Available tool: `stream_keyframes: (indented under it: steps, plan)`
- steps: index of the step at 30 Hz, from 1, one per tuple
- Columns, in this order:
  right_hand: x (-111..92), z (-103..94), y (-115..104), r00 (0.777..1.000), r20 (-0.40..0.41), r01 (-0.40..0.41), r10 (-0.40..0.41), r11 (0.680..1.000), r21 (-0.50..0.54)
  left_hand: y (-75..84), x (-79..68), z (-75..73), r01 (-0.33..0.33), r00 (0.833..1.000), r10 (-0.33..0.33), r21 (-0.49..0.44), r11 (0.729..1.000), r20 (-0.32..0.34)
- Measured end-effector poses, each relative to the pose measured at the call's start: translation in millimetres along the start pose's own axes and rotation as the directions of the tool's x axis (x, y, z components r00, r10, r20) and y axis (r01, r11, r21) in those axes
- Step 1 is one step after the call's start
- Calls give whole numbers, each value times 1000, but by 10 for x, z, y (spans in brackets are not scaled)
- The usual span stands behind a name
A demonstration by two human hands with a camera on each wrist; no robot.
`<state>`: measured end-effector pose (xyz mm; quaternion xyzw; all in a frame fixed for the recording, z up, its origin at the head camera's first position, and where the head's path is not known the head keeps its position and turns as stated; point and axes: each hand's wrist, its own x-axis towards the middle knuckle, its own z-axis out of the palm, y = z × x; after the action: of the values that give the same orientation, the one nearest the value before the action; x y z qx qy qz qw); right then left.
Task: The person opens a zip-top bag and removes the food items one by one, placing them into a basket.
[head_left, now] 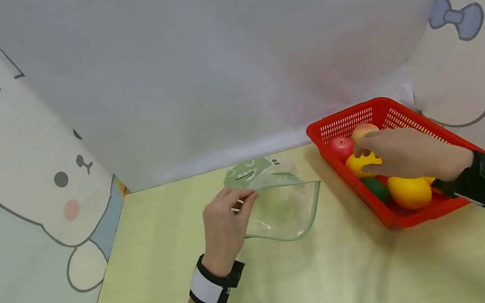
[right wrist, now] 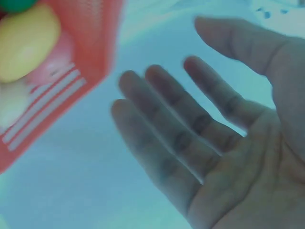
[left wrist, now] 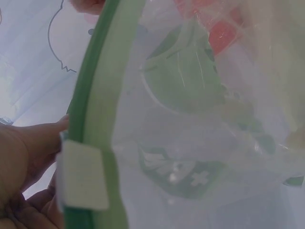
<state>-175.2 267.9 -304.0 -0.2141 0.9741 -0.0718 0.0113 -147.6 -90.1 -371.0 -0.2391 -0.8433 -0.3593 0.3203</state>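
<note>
My left hand (head_left: pixel 223 222) pinches the upper edge of a clear zip bag (head_left: pixel 284 212) between thumb and fingers. The bag has a green-edged mouth and a green cartoon print. Close up in the left wrist view, a white slider (left wrist: pixel 85 174) sits on its green zip strip (left wrist: pixel 95 95). Over the red plastic basket (head_left: pixel 391 221) reaches my right hand (head_left: pixel 410 151). Its fingers (right wrist: pixel 167 119) are spread and the palm is bare in the right wrist view. Nearest to those fingertips are a peach-like fruit (head_left: pixel 365 128) and a yellow fruit (head_left: pixel 359 166).
Also in the basket are a red round fruit (head_left: pixel 341 147), a dark green fruit (head_left: pixel 377 189) and a larger orange-yellow fruit (head_left: pixel 410 192). The pale yellow table (head_left: pixel 166 273) ends at a white back wall (head_left: pixel 209 70). Panels with cartoon animals stand at both sides.
</note>
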Motion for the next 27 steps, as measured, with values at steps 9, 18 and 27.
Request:
stream_keyframes:
  steps: [9, 18, 27]
  plan:
    - [49, 318, -950, 847, -340, 412, -408, 909, -65, -8, 3, -4, 0, 1000, 0, 3, 1000, -7]
    - [446, 696, -1498, 911, -105, 385, -398, 915, -124, -6, 0, -4, -20, 1000, 20, 7, 1000, -17]
    - [837, 968, -1678, 914, -179, 314, -364, 915, -253, -25, -15, -5, -20, 1000, 21, 11, 1000, -24]
